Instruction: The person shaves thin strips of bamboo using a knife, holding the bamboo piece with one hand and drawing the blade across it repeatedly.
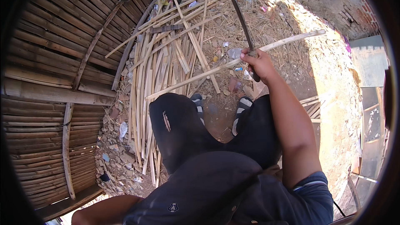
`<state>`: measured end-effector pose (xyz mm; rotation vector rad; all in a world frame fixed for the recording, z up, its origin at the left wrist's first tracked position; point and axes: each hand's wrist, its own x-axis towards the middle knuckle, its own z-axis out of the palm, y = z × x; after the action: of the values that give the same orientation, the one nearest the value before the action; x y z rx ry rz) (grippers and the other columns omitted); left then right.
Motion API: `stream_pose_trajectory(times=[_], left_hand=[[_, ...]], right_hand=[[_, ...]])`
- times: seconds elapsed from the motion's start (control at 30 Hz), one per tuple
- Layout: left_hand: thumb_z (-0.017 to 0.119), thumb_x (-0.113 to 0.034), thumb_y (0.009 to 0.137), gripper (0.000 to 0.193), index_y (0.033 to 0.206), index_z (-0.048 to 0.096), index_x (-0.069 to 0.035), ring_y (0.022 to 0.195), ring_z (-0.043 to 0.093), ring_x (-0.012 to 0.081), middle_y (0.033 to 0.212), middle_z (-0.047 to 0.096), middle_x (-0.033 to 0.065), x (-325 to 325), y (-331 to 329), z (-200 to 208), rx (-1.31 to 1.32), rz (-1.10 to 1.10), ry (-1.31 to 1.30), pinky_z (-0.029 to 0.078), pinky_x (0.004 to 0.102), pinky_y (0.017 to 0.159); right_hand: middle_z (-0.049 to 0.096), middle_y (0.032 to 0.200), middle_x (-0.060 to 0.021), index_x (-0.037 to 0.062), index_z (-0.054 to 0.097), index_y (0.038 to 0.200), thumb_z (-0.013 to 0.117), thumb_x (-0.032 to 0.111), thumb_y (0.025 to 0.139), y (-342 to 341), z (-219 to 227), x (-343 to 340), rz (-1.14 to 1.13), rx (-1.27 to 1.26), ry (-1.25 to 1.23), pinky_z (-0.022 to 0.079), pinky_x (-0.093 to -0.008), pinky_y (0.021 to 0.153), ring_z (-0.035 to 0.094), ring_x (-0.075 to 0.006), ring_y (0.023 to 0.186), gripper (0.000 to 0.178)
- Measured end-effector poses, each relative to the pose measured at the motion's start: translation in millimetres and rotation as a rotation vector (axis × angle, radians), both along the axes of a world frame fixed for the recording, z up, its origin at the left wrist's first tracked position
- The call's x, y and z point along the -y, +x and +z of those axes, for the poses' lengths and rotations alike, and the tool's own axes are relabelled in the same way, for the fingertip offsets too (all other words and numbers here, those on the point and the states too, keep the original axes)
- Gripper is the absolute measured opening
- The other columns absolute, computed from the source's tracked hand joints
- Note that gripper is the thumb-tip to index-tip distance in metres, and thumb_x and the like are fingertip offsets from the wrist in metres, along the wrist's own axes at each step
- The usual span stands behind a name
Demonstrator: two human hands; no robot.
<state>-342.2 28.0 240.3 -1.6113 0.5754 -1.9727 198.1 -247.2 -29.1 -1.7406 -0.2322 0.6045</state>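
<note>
My right hand [259, 64] is closed round the handle of a machete. Its long dark blade [239, 14] points away from me, and the handle's butt sticks out below my fingers. A long pale wooden strip [191, 79] crosses at the same hand, running from beside my left knee up to the far right. Whether my fingers grip the strip too, or it only passes against them, I cannot tell. My left forearm [106, 210] shows at the lower left edge, but the left hand is out of the picture.
Many split strips [143, 83] lie piled left of my legs, some crossing at the far end. A slatted bamboo wall [58, 58] rises on the left. Rubble and litter [121, 141] cover the ground by it. More strips [312, 108] lie right of my knee; panels [368, 62] stand farther right.
</note>
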Motion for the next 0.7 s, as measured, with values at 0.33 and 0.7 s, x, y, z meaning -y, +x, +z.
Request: stream_pose_trajectory(times=[0.33, 0.7], left_hand=[[0.048, -0.069, 0.104, 0.061, 0.095, 0.055, -0.008, 0.066, 0.063, 0.0228, 0.077, 0.059, 0.0044, 74, 131, -152, -0.864, -0.428, -0.721, 0.05, 0.0372, 0.059], [0.08, -0.054, 0.087, 0.059, 0.113, 0.07, -0.003, 0.1, 0.068, 0.0393, 0.105, 0.071, 0.0143, 25, 223, -205, -1.056, 0.311, -0.977, 0.051, 0.049, 0.091]], right_hand=[[0.064, 0.084, 0.0015, 0.0052, 0.072, 0.119, 0.085, 0.024, 0.09, -2, 14, 3, 0.014, 0.031, 0.074, 0.046, -0.0251, 0.059, 0.057, -0.0081, 0.067, 0.037], [0.066, 0.084, 0.0021, 0.0037, 0.07, 0.126, 0.082, 0.021, 0.094, -18, 38, 0, 0.087, 0.063, 0.262, 0.045, -0.0245, 0.058, 0.057, -0.0069, 0.064, 0.038]])
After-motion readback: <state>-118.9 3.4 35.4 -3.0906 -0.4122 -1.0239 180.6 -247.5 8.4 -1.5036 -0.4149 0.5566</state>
